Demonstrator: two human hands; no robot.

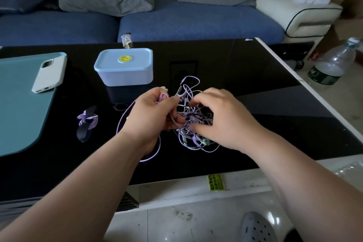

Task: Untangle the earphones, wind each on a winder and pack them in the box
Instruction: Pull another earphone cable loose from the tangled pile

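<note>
Two bare forearms come in from the bottom of the view, closest to cam, w/ a grey perforated slipper (255, 228) on the floor below the table's near edge. Left hand (151, 116): fingers curled, thumb & forefinger pinching a purple lead (153, 155) that loops down past the wrist onto the table (255, 84). Right hand (222, 122): fingers bent over & dug into the earphone tangle (193, 139), thumb pressed vs. the strands from the near side. Its fingertips are mostly hidden, so can't tell which strand it pinches.

Tangle = purple, pale green & white cords, held between both hands about mid-table, nearer the near edge than the far one. Lower loops appear to rest on the glass.

Box (125, 68), pale blue, lid on w/ a yellow plug, stands behind the left hand toward the far edge. One wound set (87, 123), purple cord on a dark winder, lies left of the hands, apart from the knot. Phone (49, 72) lies face-down on a teal mat (19, 104) at the left edge.

Step, as I read it: untangling. One set looks done, nothing packed, box closed. Next move prob. needs the left to draw the purple lead out slowly while the right keeps the knot loose & feeds plug/buds back thru the loops; a hard pull would likely tighten it. After that a free winder is needed, & I can't make one out for sure.
</note>
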